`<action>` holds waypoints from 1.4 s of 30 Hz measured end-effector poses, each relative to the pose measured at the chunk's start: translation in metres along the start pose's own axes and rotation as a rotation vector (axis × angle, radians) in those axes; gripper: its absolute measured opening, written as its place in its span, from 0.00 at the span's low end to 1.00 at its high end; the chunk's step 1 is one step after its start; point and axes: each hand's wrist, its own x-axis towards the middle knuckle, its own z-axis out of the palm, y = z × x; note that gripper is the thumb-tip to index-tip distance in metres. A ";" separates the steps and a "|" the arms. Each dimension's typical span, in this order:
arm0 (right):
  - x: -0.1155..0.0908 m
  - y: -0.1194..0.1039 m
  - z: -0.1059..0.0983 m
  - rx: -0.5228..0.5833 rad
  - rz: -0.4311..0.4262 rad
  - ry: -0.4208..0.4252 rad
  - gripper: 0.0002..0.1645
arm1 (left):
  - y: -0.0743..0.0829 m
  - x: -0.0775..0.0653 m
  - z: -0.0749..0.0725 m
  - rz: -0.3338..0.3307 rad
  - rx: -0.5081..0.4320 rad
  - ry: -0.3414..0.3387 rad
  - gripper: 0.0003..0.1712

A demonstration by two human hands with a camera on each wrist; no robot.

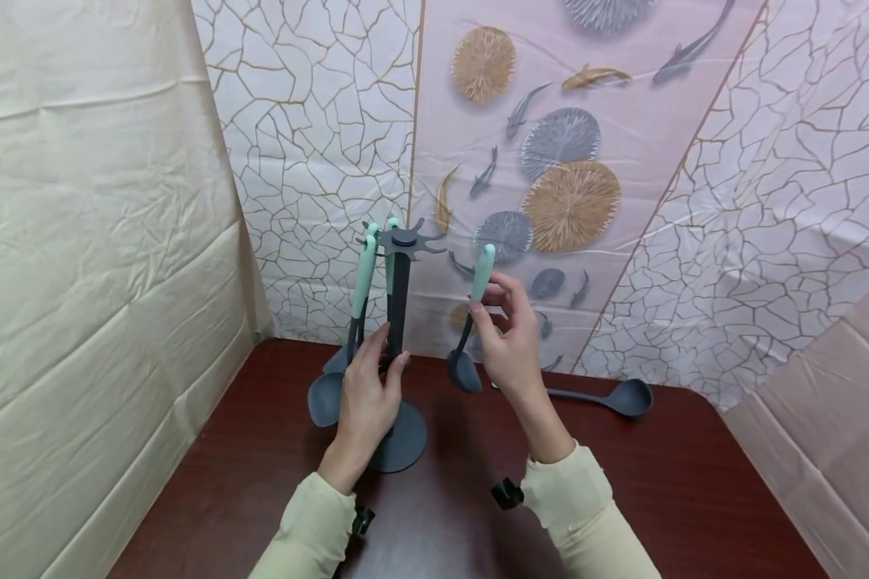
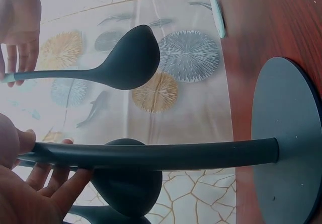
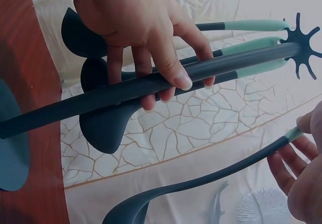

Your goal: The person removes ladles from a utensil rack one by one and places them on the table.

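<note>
In the head view my left hand [image 1: 371, 390] grips the dark upright pole [image 1: 400, 301] of a utensil stand, whose round base [image 1: 403, 442] is on the table. Several cooking utensils with mint-green handles [image 1: 364, 277] hang from the stand's clawed top [image 1: 405, 238], their dark heads [image 1: 325, 400] low on the left side. To the right of the pole, my right hand [image 1: 512, 338] pinches a ladle by its mint-green handle [image 1: 483, 273]. The dark bowl of this ladle [image 2: 132, 60] hangs downward in the air, apart from the stand.
Another dark ladle [image 1: 628, 397] lies on the reddish-brown table [image 1: 659, 482] at the back right, its handle partly hidden behind my right hand. A patterned cloth [image 1: 319, 161] hangs behind the table, and pale cloth [image 1: 101, 322] lines the left side.
</note>
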 end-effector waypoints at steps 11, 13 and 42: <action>-0.008 0.000 -0.007 -0.023 -0.003 0.006 0.23 | -0.002 0.000 0.002 0.003 0.014 -0.001 0.29; -0.009 0.000 -0.008 -0.028 -0.004 0.008 0.23 | -0.002 0.000 0.002 0.007 0.016 0.001 0.30; -0.027 -0.010 -0.014 -0.030 0.030 0.079 0.23 | -0.002 0.001 0.004 0.000 0.018 0.010 0.30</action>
